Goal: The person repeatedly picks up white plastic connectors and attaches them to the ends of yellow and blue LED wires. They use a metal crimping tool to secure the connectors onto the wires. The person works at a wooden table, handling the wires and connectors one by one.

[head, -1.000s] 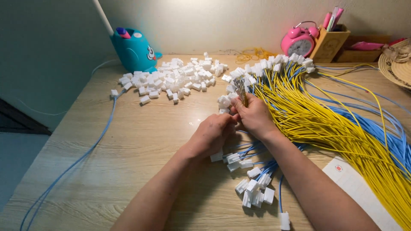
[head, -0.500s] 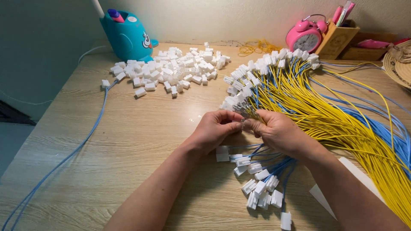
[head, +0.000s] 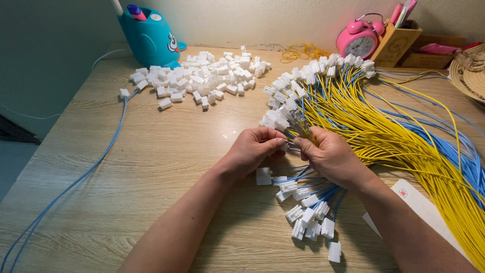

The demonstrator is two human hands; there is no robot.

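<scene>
Left hand (head: 255,148): I see it pinching a white connector (head: 286,146), frame centre.
Right hand (head: 331,154): closed on yellow wires (head: 384,126).

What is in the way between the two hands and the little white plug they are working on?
Nothing visible. The left hand and the right hand meet at a small white connector, fingertips on it. The yellow and blue wires lie behind and to the right, the loose connector pile farther back.
</scene>
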